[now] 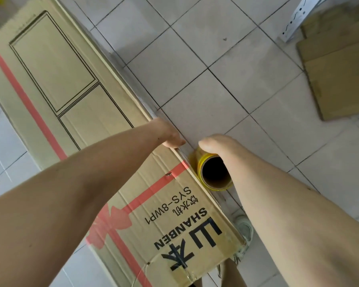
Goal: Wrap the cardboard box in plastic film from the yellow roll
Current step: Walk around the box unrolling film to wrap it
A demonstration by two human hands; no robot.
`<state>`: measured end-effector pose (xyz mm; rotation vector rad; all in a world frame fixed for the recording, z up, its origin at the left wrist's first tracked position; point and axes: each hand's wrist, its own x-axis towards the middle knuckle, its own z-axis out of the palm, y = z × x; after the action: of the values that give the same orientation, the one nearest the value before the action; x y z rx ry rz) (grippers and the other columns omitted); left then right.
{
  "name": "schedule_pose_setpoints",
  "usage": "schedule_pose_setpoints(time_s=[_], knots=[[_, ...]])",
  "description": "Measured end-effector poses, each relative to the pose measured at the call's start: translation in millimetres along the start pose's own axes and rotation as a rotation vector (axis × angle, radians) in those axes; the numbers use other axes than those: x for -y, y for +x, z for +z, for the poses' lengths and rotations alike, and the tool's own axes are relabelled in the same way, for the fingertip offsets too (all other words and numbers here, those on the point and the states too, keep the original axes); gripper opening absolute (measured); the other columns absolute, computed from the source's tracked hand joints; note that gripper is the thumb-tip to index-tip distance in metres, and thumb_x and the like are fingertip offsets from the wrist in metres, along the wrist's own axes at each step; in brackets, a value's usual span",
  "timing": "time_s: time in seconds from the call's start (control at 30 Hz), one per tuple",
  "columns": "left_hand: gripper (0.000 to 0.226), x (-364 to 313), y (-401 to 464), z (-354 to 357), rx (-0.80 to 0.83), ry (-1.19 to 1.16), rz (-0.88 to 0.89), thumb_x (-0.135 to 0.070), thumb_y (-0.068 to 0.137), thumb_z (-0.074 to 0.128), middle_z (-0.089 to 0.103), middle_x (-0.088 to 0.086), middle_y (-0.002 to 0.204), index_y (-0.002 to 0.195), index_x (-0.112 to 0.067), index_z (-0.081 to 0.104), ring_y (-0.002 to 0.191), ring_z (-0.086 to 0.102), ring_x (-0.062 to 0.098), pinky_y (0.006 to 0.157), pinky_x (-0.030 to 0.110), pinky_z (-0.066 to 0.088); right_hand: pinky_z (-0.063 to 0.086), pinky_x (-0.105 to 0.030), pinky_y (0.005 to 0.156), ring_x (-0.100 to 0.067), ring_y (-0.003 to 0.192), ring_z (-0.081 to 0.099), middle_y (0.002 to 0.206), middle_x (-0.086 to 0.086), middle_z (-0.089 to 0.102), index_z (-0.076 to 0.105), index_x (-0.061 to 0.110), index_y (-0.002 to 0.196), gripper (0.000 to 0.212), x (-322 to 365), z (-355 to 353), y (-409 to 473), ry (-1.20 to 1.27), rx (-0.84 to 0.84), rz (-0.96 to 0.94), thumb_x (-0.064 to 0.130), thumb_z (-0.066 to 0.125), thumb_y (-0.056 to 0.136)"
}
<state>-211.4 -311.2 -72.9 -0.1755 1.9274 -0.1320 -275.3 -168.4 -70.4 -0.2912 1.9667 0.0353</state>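
A: Where's the yellow roll (215, 172)?
B: Right hand (217, 145) grips it, upright against the cardboard box (75, 104) side edge.
A: Left hand (170, 135)?
B: Flat on that edge, just beyond. Box runs long, away up-left.

**Open tile to the right, box walls off the left**

Your cardboard box (75, 112) blocks the whole left side. Right of its edge the tiled floor (226, 83) lies open. Flat cardboard sheets (336, 75) occupy the far right; a shoe (244, 226), perhaps yours, crowds the near corner.
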Motion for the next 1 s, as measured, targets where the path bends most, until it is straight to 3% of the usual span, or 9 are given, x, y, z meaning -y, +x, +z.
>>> schedule_pose_setpoints(time_s=[0.1, 0.2, 0.37, 0.57, 0.67, 0.77, 0.87, 0.9, 1.0], knots=[[0.061, -1.6, -5.0, 1.5, -0.008, -0.020, -0.027, -0.053, 0.106, 0.016, 0.042, 0.005, 0.155, 0.150, -0.020, 0.043, 0.144, 0.037, 0.028, 0.114, 0.047, 0.034, 0.043, -0.031, 0.070, -0.026, 0.091, 0.060, 0.095, -0.008, 0.060, 0.062, 0.015, 0.109, 0.047, -4.7, 10.3, -6.0, -0.085, 0.126, -0.017, 0.053, 0.051, 0.085], [0.063, 0.1, -3.7, 3.1, -0.002, -0.010, -0.052, -0.054, 0.105, 0.016, 0.040, 0.004, 0.157, 0.152, -0.020, 0.041, 0.145, 0.035, 0.028, 0.116, 0.046, 0.033, 0.053, -0.037, 0.088, -0.030, 0.090, 0.067, 0.093, -0.016, 0.064, 0.055, 0.013, 0.082, 0.044, -39.9, 7.0, -9.2, 0.079, 0.167, 0.065, 0.056, 0.064, 0.080], [0.067, 0.5, -0.5, 5.0, -0.003, -0.016, -0.050, -0.058, 0.103, 0.017, 0.036, 0.006, 0.159, 0.153, -0.018, 0.038, 0.147, 0.032, 0.028, 0.117, 0.047, 0.030, 0.056, -0.054, 0.086, -0.043, 0.091, 0.066, 0.106, -0.023, 0.065, 0.050, 0.007, 0.112, 0.073, -108.3, 21.4, -27.4, 0.706, 0.280, 0.364, 0.061, 0.074, 0.069], [0.070, -0.7, -2.5, 5.8, 0.005, -0.036, -0.080, -0.061, 0.103, 0.019, 0.036, 0.010, 0.159, 0.151, -0.015, 0.040, 0.145, 0.035, 0.030, 0.115, 0.047, 0.030, 0.059, -0.054, 0.074, -0.041, 0.091, 0.069, 0.102, -0.023, 0.071, 0.059, 0.006, 0.114, 0.065, -169.7, 52.7, -51.9, 1.093, 0.427, 0.511, 0.059, 0.067, 0.079], [0.071, -15.1, -6.8, 3.3, -0.005, 0.022, -0.068, -0.062, 0.102, 0.018, 0.040, 0.008, 0.157, 0.148, -0.016, 0.046, 0.144, 0.037, 0.030, 0.114, 0.047, 0.031, 0.060, -0.051, 0.068, -0.040, 0.087, 0.068, 0.104, -0.021, 0.068, 0.060, 0.010, 0.113, 0.053, -173.6, 51.4, -52.2, 1.003, 0.350, 0.453, 0.055, 0.063, 0.084], [0.073, -39.2, -10.4, 2.9, -0.014, 0.082, -0.021, -0.063, 0.102, 0.016, 0.042, 0.010, 0.155, 0.146, -0.014, 0.048, 0.143, 0.038, 0.030, 0.115, 0.049, 0.029, 0.059, -0.049, 0.074, -0.042, 0.092, 0.067, 0.123, -0.020, 0.060, 0.052, 0.013, 0.127, 0.049, -156.4, 34.0, -38.6, 0.580, 0.082, 0.300, 0.040, 0.054, 0.085], [0.075, -72.8, -10.6, 4.8, 0.003, -0.041, 0.049, -0.065, 0.101, 0.015, 0.041, 0.010, 0.156, 0.146, -0.015, 0.048, 0.144, 0.036, 0.030, 0.117, 0.050, 0.029, 0.045, -0.031, 0.073, -0.032, 0.092, 0.060, 0.117, -0.016, 0.064, 0.059, 0.010, 0.102, 0.022, -128.4, 21.8, -40.4, 0.263, -0.123, 0.078, 0.026, 0.047, 0.092], [0.075, -84.3, -10.4, 5.5, 0.003, -0.084, 0.082, -0.065, 0.101, 0.015, 0.041, 0.010, 0.156, 0.147, -0.016, 0.048, 0.145, 0.035, 0.030, 0.117, 0.051, 0.028, 0.041, -0.030, 0.075, -0.029, 0.093, 0.057, 0.113, -0.014, 0.064, 0.059, 0.012, 0.098, 0.021, -117.7, 21.9, -39.1, 0.206, -0.137, 0.045, 0.027, 0.045, 0.094], [0.071, -116.5, -20.0, 13.4, 0.049, -0.143, 0.131, -0.063, 0.102, 0.014, 0.040, 0.008, 0.157, 0.148, -0.019, 0.046, 0.147, 0.031, 0.029, 0.119, 0.052, 0.023, 0.041, -0.034, 0.083, -0.027, 0.110, 0.058, 0.127, -0.010, 0.061, 0.059, 0.018, 0.123, 0.046, -99.6, 39.6, -26.8, 0.107, 0.018, -0.030, 0.047, 0.040, 0.094]])
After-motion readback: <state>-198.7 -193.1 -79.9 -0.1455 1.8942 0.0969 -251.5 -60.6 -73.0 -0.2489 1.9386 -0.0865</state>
